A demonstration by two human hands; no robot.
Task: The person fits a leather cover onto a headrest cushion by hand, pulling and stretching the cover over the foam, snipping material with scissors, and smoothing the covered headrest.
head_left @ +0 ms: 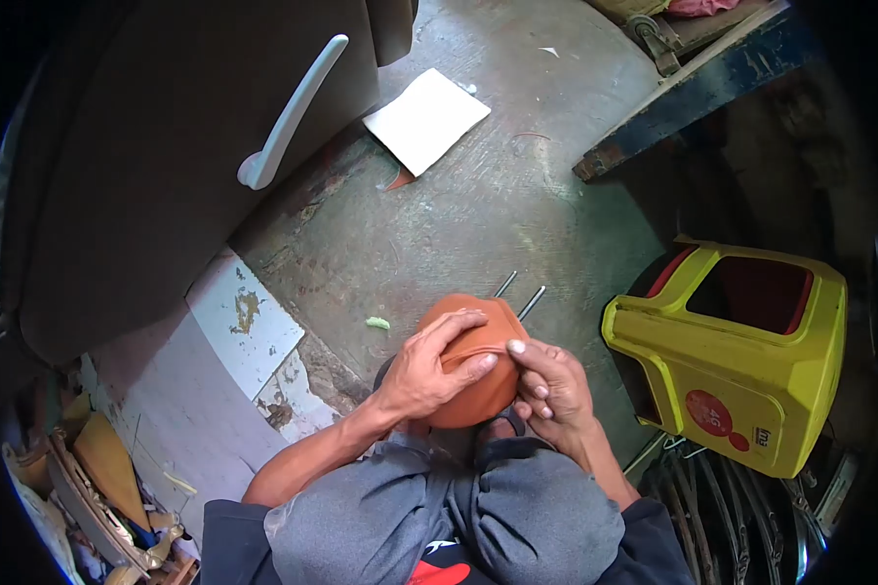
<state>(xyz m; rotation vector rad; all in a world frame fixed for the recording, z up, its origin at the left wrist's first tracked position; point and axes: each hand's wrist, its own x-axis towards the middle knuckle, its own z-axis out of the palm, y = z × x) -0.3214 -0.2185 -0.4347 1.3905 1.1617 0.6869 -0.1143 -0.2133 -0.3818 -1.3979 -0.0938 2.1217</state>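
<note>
An orange-brown headrest (470, 405) sits between my knees, with its two metal posts (533, 301) pointing away from me. A seam runs across its cover. My left hand (431, 369) grips the headrest from the left, its fingers over the top and its thumb near the seam. On the right side, my right hand (553, 383) pinches the cover's edge at the seam between thumb and forefinger, and the other fingers are curled. The underside of the headrest is hidden.
A yellow plastic housing (741, 341) stands at the right, above several dark metal frames (698, 507). A large dark panel with a pale lever (293, 112) is at the left. A white folded sheet (427, 119) lies on the floor ahead. Scraps (112, 458) are piled lower left.
</note>
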